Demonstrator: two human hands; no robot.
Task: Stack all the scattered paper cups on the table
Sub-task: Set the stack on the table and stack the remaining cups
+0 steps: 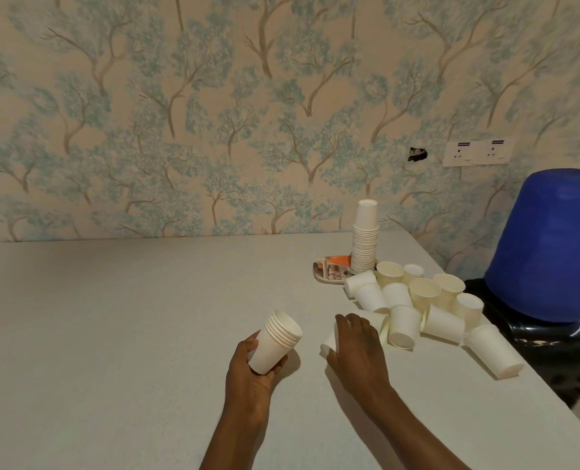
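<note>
left hand (248, 364) grips nested cup stack (276, 337) | right hand (358, 344) closes round lone cup (329, 340) | desk (129, 317)

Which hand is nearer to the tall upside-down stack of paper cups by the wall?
Right. The right hand, gripping a loose cup, lies straight in front of the tall stack; the left hand, holding a short stack, is farther left.

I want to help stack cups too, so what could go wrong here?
The lying cup nearest the table edge could roll off if the loose cups get bumped.
The small stack in the left hand is tilted; a cup might slide out.
The tall stack stands right behind the loose cups; a careless reach could topple it.
</note>
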